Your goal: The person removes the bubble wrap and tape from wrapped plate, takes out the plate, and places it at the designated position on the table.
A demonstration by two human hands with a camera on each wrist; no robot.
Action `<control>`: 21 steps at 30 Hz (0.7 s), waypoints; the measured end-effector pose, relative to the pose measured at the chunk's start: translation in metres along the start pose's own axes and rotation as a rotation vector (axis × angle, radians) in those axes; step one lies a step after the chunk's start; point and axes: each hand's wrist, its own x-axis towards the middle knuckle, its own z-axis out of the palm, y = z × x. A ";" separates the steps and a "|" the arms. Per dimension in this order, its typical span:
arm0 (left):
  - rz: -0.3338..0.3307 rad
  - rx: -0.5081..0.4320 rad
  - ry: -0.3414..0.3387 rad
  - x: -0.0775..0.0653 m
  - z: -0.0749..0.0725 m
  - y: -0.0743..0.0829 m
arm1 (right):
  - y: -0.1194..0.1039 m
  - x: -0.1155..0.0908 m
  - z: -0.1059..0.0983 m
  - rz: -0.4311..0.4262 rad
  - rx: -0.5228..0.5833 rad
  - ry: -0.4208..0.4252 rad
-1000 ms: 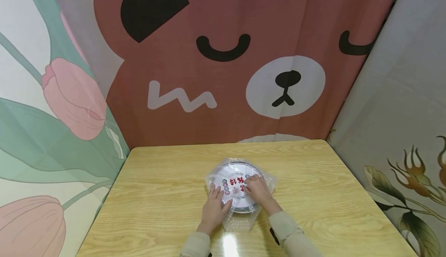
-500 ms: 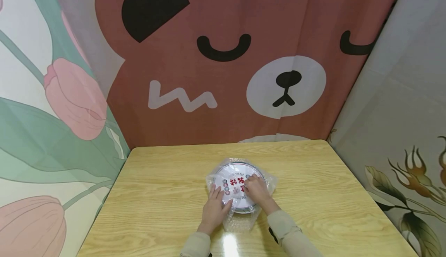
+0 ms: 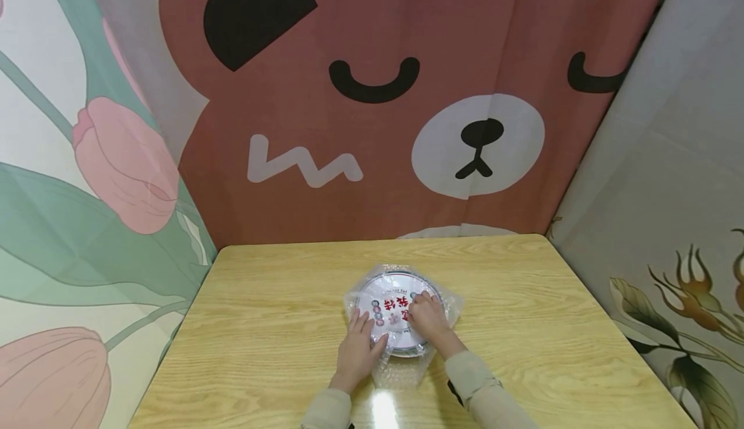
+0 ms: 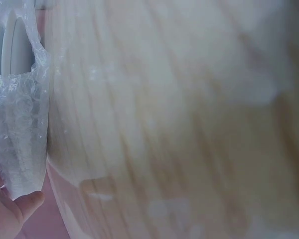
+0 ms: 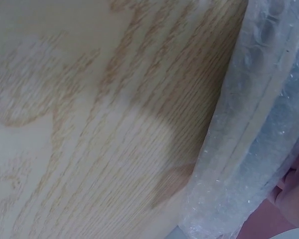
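A stack of round white plates [image 3: 386, 287] lies wrapped in clear bubble wrap [image 3: 398, 372] on the table, the top one printed with red characters and coloured dots. My left hand [image 3: 356, 355] rests on its near left side, fingers extended over the plate's edge and thumb spread. On the right part of the top plate, my right hand [image 3: 431, 322] touches the wrap with bent fingers; I cannot tell whether they pinch it. White plate edges [image 4: 21, 47] show through the wrap in the left wrist view. The right wrist view has the wrapped side [image 5: 254, 119] close up.
The light wood-grain table [image 3: 261, 325] extends around the bundle on every side. Behind it hangs a curtain [image 3: 372, 209] with a bear print. Flower-patterned cloths stand at the left [image 3: 35, 235] and right [image 3: 657, 177] edges.
The right forearm has shifted slightly to the left. Both hands stay at the same spots on the bundle, and the wrapped plates have not moved.
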 end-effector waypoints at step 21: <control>0.036 0.040 0.031 0.000 0.004 -0.003 | -0.001 0.002 -0.001 0.018 -0.010 -0.014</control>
